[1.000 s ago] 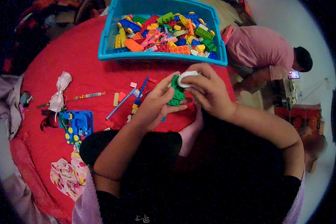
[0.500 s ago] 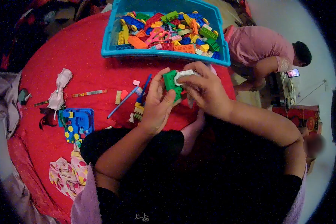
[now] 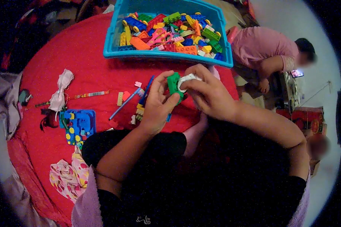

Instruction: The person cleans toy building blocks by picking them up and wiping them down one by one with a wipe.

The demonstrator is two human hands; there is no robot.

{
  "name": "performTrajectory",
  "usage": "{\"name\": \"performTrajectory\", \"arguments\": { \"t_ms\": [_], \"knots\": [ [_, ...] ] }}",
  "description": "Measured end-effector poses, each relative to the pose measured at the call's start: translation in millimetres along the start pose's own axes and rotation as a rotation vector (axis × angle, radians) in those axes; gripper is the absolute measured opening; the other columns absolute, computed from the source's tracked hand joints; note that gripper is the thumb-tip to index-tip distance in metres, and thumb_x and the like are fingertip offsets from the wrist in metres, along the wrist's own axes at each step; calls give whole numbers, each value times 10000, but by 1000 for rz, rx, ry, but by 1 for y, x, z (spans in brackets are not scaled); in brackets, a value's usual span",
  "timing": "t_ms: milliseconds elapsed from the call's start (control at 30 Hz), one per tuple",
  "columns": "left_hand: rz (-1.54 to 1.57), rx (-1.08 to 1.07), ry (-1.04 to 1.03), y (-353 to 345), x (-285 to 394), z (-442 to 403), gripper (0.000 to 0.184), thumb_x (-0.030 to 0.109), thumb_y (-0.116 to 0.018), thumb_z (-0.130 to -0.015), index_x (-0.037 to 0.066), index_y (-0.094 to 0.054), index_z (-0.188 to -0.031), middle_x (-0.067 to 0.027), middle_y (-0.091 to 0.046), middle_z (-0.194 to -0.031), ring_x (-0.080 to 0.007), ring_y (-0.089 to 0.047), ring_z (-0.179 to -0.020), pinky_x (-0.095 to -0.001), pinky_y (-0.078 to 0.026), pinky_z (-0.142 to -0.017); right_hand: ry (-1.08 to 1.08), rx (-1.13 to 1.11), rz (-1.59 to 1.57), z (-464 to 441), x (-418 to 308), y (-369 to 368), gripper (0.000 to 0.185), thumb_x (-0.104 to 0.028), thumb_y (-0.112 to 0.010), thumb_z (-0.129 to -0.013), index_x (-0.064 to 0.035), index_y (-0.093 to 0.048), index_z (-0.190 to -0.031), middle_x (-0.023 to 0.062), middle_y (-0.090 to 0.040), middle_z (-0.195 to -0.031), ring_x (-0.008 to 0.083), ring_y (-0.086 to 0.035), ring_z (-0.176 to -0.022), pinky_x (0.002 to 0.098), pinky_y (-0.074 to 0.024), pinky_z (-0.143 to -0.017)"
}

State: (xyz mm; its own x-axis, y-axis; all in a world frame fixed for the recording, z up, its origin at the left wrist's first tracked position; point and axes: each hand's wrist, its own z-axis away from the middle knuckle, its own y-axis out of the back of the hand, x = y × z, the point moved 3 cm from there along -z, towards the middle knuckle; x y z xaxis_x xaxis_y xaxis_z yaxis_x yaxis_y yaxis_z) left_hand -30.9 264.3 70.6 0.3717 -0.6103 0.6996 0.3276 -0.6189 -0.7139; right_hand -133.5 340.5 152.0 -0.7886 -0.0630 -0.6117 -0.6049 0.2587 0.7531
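Note:
My left hand (image 3: pixel 159 102) is closed around a green toy building brick (image 3: pixel 173 83), its thumb on the near side. A bunched white cloth (image 3: pixel 188 81) is pinched in my right hand (image 3: pixel 210 90) and pressed against the brick's right side. Part of the brick is hidden behind the fingers and the cloth. Just left of my left hand, a blue pen-like stick (image 3: pixel 125 103) and several small bricks lie on the red cloth cover (image 3: pixel 91 75).
Beyond my hands stands a blue bin (image 3: pixel 166 55) of mixed bricks with pink scissors (image 3: pixel 160 36). At left are a blue toy base (image 3: pixel 88 120), a pale pink bow (image 3: pixel 60 90) and a patterned cloth (image 3: pixel 66 178). Another person (image 3: pixel 265 49) bends over at right.
The green brick has turned in my left hand and now shows a narrower face. My right hand has shifted the white cloth slightly along it. The other person's arm has moved.

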Motion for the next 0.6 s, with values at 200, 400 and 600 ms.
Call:
{"name": "performTrajectory", "arguments": {
  "t_ms": [200,400,600],
  "knots": [
    [44,-16,54,-4,0,-2,511,8,-543,-791,60,-292,-1232,-80,-425,-1115,-150,-446,-1020,-274,-384,-878,-123,11,127,10,18,2,204,-3,-545,-679,-64,-556,-873,162,-469,-965,339,-485,-924,377,-403,-798],
    [-177,-39,72,5,-3,-6,530,30,-581,-769,58,-302,-1219,-96,-464,-1111,-163,-458,-1027,-289,-384,-871,-14,20,-2,10,7,1,180,-17,-550,-696,-69,-557,-868,149,-476,-936,321,-490,-901,382,-405,-788],
    [52,34,143,4,-6,-6,483,46,-552,-803,68,-284,-1204,-103,-468,-1096,-187,-468,-1018,-312,-395,-857,-100,37,33,16,22,5,236,15,-538,-692,-72,-552,-911,151,-467,-951,321,-490,-893,361,-416,-782]
  ]
}}
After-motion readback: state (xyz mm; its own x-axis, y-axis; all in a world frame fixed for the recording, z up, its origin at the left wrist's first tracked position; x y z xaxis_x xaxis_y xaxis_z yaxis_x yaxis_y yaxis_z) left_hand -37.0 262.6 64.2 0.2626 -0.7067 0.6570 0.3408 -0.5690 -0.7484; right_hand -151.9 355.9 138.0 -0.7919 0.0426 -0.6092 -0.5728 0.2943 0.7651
